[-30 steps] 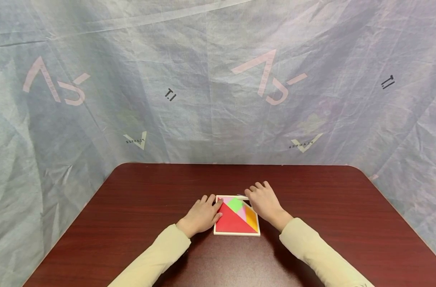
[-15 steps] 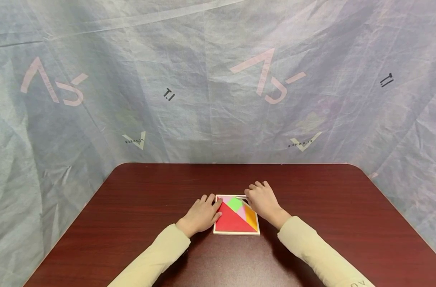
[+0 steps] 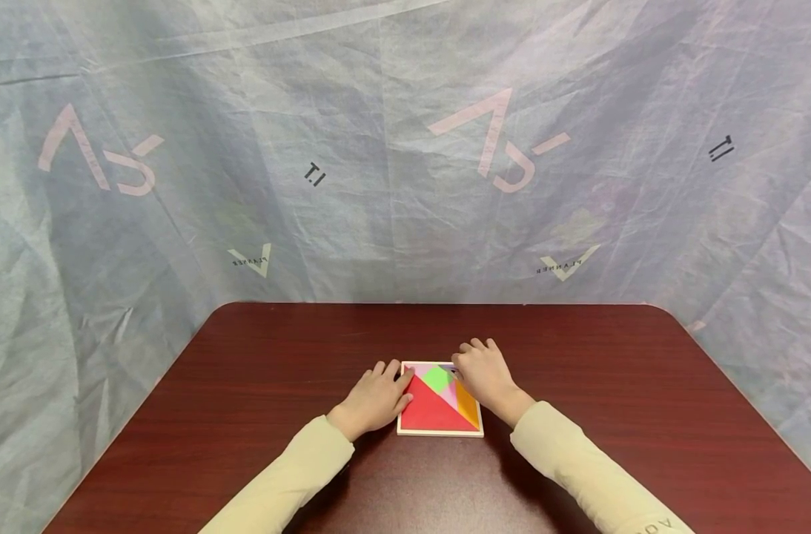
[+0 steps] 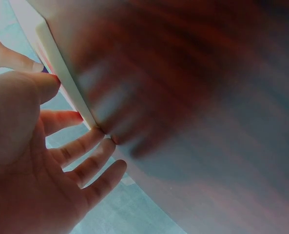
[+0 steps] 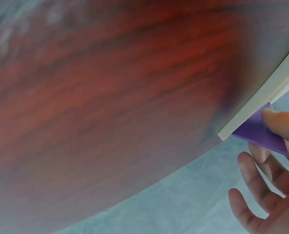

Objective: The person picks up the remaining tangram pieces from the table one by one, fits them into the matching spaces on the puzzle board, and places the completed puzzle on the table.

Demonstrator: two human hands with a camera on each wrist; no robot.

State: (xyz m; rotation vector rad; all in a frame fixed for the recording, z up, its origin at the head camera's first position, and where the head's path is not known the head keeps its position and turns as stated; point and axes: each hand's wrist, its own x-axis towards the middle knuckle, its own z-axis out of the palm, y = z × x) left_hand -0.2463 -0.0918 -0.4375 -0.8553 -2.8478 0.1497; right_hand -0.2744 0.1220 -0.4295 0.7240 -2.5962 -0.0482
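Note:
A square tangram tray (image 3: 440, 434) with a pale rim lies on the table. Inside it are a large red area (image 3: 432, 411), a green square (image 3: 437, 379), pink pieces (image 3: 419, 369) and an orange piece (image 3: 468, 404). My left hand (image 3: 375, 400) rests against the tray's left side, thumb and index fingertip over the rim and the other fingers extended along its outer side. At the far right corner, my right hand (image 3: 487, 378) pinches a purple tangram piece (image 5: 261, 130) between thumb and fingers, tilted at the rim. Knuckles cover most of that corner in the head view.
The dark red wooden table (image 3: 245, 415) stretches out on both sides of the tray. A grey printed cloth (image 3: 392, 148) hangs behind its far edge.
My right hand has shifted slightly left and nearer, with the purple piece in its pinch. Less of the dark gap in the tray's far right corner shows. The left hand stays put.

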